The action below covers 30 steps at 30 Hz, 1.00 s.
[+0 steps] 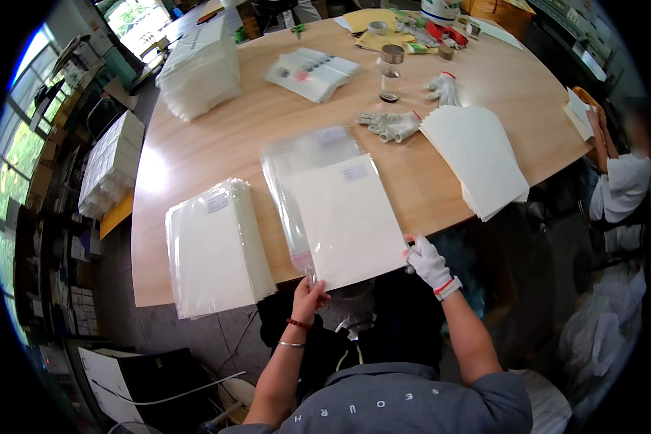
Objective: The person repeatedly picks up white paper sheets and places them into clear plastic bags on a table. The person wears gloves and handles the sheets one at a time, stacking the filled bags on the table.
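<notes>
A large off-white sheet (351,224) with a small label near its top lies on a pile of clear plastic bags (278,173) at the table's front edge. I cannot tell whether the sheet is inside a bag. My left hand (310,296), bare, pinches its lower left corner. My right hand (428,263), in a white glove, grips its lower right corner. To the left stands a stack of bagged off-white sheets (213,253), also labelled. A fanned stack of plain white sheets (477,155) is at the right.
Work gloves (389,126), a clear jar (390,83) and printed plastic bags (311,74) lie farther back. A tall pile of clear packs (202,69) stands far left. Tape rolls (377,27) and yellow paper sit at the back. A person (622,181) handles paper at the right edge.
</notes>
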Motion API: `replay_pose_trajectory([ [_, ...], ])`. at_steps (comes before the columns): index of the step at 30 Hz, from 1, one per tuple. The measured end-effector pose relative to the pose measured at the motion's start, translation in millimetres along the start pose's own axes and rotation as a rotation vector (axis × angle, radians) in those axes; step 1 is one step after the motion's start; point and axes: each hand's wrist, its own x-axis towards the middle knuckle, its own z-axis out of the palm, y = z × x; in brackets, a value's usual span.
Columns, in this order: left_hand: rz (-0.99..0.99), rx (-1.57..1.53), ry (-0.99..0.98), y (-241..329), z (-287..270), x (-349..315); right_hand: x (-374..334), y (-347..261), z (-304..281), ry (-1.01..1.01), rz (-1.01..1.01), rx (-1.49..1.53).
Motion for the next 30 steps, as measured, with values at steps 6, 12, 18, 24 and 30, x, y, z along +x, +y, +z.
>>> replay_pose_trajectory([
  [6,0.445,0.318,-0.034,72.4,-32.3,-48.7,-3.1,29.7,56.5,-0.105,-0.310,0.049],
  [12,0.605,0.291,0.415,113.0,-211.8,-93.1,5.8,-80.7,209.6,-0.342,-0.587,0.024],
  [18,0.542,0.732,0.635,67.2,-282.0,-59.6,8.5,-103.4,267.9,-0.560,-0.591,-0.277],
  [24,0.554,1.026,1.127,56.9,-296.3,-55.7,15.2,-80.9,200.4,-0.358,-0.587,0.089],
  [30,0.980,1.088,0.985,111.1,-169.7,-77.0,-3.3,-46.8,-31.6,0.508,-0.772,-0.850],
])
